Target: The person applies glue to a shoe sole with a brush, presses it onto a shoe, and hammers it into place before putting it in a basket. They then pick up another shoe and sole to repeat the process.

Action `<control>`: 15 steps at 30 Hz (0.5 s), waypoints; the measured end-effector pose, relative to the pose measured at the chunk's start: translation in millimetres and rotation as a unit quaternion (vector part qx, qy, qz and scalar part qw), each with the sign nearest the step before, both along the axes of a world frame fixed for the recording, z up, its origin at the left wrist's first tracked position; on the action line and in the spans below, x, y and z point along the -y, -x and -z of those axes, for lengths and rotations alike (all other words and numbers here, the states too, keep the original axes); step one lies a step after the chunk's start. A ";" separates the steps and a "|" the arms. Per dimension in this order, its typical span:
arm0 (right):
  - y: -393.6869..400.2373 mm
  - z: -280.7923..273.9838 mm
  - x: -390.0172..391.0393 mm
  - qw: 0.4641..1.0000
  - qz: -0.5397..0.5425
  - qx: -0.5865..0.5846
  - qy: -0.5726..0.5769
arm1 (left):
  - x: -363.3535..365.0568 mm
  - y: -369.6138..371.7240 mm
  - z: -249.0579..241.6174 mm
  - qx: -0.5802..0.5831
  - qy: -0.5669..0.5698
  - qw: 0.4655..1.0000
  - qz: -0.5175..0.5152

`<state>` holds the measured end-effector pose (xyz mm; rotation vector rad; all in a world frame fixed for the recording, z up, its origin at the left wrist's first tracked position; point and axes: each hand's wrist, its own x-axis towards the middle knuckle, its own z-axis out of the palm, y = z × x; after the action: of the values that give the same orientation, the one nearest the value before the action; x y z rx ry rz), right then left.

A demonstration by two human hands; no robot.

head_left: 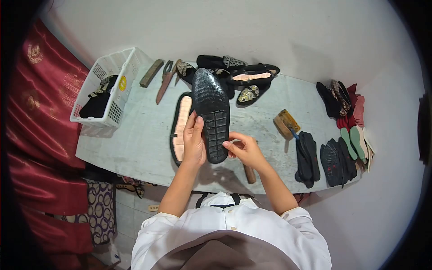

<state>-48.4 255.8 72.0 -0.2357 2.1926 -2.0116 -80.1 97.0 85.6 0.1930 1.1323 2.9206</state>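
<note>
A black shoe sole (210,112) with a shiny front and a gridded heel part is held up over the table, toe pointing away. My left hand (194,140) grips its left edge near the middle. At the heel's right side, my right hand (243,149) pinches the edge between thumb and fingers. Behind my left hand, a dark shoe piece with a pale insole (182,126) lies on the table (139,153). A brown wooden handle (249,174) shows below my right hand; its other end is hidden.
White basket (112,108) holding black pieces stands at left, beside a block (152,73) and scissors (166,81). Several shoes (249,92) lie at the back. A glue container (286,124) with a brush, black soles (307,159) and green insoles (358,143) are at right.
</note>
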 end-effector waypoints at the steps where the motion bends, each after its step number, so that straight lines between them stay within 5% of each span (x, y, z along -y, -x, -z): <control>1: 6.2 2.4 13.0 0.999 0.020 -0.026 -0.013 | 13.5 6.1 -5.1 -0.007 0.024 0.999 -0.023; 5: 31.4 -12.5 59.1 0.964 0.118 -0.176 -0.162 | 73.1 32.2 -13.0 -0.012 0.066 0.998 -0.008; 6: 35.4 -21.4 69.9 0.973 0.132 -0.108 -0.154 | 84.8 39.2 -16.0 -0.032 0.097 0.995 -0.019; 15: 81.0 -40.3 126.5 0.977 0.194 -0.084 0.011 | 158.2 84.9 -17.8 -0.166 0.303 0.938 -0.013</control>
<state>-129.4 129.3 112.3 0.0263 2.4808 -2.2876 -165.0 -61.2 103.4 0.6718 2.0189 2.4495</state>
